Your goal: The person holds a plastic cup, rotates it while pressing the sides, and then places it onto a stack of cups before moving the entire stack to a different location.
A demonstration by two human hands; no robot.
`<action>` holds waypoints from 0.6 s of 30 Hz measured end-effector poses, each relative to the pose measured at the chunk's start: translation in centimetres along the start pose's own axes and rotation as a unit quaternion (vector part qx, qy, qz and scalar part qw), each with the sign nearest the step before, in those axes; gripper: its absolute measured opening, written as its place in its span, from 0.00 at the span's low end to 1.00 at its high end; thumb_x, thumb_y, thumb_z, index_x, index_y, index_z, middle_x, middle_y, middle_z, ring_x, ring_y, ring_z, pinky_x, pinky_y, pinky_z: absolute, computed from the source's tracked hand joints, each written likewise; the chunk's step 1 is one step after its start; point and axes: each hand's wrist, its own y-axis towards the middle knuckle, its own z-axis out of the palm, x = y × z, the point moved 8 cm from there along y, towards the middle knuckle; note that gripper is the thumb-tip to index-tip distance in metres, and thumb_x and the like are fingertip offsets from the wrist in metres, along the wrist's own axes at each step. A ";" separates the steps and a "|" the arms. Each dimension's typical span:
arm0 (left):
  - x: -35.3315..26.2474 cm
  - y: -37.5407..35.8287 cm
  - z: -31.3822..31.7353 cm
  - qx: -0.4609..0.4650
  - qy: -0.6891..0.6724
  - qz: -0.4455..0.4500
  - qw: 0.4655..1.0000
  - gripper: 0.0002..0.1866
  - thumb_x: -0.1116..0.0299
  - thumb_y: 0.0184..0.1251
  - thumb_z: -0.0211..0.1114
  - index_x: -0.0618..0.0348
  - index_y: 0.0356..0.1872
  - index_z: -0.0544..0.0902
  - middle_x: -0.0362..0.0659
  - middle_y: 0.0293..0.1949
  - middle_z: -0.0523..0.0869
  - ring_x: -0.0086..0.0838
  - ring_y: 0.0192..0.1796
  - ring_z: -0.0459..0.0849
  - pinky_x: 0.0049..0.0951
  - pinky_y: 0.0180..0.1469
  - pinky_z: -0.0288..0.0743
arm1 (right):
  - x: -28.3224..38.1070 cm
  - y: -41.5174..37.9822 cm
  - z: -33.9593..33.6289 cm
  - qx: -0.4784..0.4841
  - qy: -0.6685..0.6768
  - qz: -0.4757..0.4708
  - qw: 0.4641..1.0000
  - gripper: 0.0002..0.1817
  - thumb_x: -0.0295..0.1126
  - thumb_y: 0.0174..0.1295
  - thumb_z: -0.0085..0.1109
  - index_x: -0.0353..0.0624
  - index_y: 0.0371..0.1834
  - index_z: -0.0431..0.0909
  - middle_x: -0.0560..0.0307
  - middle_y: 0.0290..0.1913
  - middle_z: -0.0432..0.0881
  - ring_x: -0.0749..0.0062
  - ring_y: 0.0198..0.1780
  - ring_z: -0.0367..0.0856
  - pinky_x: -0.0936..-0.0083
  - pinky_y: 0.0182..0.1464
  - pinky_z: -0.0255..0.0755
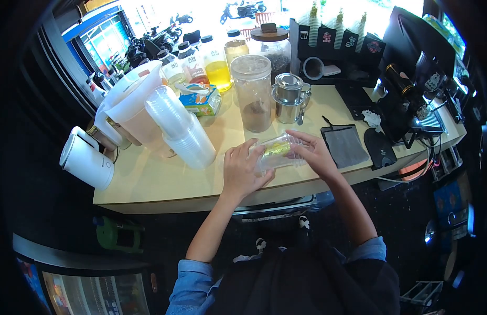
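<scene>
A clear plastic cup with a yellow-green print lies tilted sideways between my two hands, close over the counter's front edge. My left hand wraps around its left end, thumb underneath. At the right end, my right hand grips it with bent fingers near the ridged rim. Left of my hands stands a leaning stack of clear plastic cups. Just behind the held cup is a tall clear canister with brown contents low inside. A metal drip coffee maker stands beside that canister.
The wooden counter carries a white kettle, a large translucent pitcher, a tissue pack and several bottles. On the right are a dark cloth, a black cup holder and an espresso machine.
</scene>
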 end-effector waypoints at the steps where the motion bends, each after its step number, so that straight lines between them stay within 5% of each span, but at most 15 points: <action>1: 0.1 0.1 0.0 0.005 -0.006 -0.006 1.000 0.29 0.54 0.41 0.72 0.50 0.47 0.77 0.45 0.52 0.77 0.39 0.49 0.79 0.41 0.54 0.66 | 0.2 0.0 -0.4 0.000 0.000 0.000 1.000 0.23 0.24 0.65 0.55 0.31 0.63 0.69 0.49 0.50 0.80 0.73 0.45 0.83 0.79 0.48 0.78; 4: 0.3 0.4 -0.1 0.019 -0.009 -0.007 1.000 0.29 0.54 0.40 0.72 0.50 0.47 0.77 0.44 0.52 0.77 0.39 0.49 0.79 0.41 0.54 0.66 | 0.5 -0.4 -0.5 0.057 0.049 0.031 0.997 0.23 0.24 0.65 0.55 0.31 0.63 0.69 0.48 0.53 0.79 0.71 0.47 0.83 0.77 0.54 0.75; 18: 0.7 1.6 0.3 0.108 -0.029 -0.040 0.993 0.32 0.50 0.39 0.74 0.51 0.49 0.77 0.44 0.52 0.77 0.40 0.49 0.79 0.41 0.53 0.66 | -0.2 -1.5 -0.8 0.058 -0.029 -0.006 0.998 0.17 0.19 0.63 0.55 0.30 0.55 0.73 0.51 0.51 0.80 0.73 0.45 0.83 0.81 0.48 0.78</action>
